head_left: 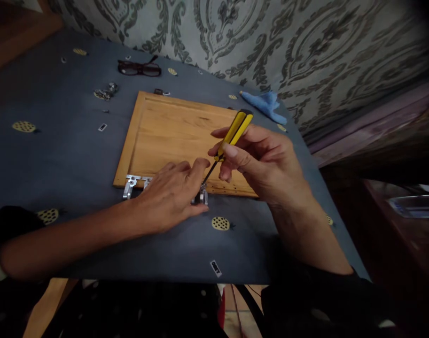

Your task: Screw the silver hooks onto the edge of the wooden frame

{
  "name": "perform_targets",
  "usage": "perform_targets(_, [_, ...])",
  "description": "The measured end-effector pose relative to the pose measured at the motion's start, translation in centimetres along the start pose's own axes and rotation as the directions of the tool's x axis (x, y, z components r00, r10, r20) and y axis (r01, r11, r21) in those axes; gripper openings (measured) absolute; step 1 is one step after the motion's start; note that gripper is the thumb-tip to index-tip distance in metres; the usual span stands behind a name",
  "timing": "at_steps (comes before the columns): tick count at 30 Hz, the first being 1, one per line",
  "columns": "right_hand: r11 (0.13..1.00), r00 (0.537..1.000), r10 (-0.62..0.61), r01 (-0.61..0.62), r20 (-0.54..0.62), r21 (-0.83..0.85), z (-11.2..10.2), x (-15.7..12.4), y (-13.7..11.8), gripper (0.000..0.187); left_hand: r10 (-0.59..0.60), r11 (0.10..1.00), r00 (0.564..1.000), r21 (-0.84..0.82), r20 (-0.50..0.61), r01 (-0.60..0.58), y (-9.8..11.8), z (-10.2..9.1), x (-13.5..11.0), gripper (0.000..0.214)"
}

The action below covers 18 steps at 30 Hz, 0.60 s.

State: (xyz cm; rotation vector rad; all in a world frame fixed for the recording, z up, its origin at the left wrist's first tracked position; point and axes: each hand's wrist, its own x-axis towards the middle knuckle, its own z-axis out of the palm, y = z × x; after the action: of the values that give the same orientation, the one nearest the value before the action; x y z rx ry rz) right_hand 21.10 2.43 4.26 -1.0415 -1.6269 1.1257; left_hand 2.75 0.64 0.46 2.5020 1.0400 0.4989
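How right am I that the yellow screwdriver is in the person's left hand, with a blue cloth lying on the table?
Not quite: the head view shows the yellow screwdriver in the right hand. The blue cloth does lie on the table.

The one view looks from the person's head, facing forward and down across the surface (76, 155). It is near enough that the left hand (175, 188) and right hand (269, 159) take up the middle, with the wooden panel (172, 131) behind them, seen from above at a slant. The person's dark clothing (140, 310) crosses the bottom of the frame, and a patterned wall (235, 33) fills the top. The view leans: the surface's far edge runs down toward the right.
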Motion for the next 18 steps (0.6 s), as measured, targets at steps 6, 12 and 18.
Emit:
perform_targets(6, [0.993,0.986,-0.118,0.115,-0.115,-0.030,0.9,-0.3,0.4,0.020,0.015,0.999,1.000,0.031,-0.026,-0.015,-0.1,0.2,0.0,0.055])
perform_targets(12, [0.990,0.980,-0.137,0.142,-0.142,0.023,0.6,-0.8,1.4,0.016,0.003,0.999,1.000,0.037,0.006,-0.003,-0.1,0.1,0.1,0.061])
perform_targets(18, [0.988,0.984,-0.137,0.143,-0.115,0.051,-0.1,-1.1,1.9,0.013,-0.006,1.000,1.000,0.008,0.013,0.006,0.0,0.1,0.0,0.062])
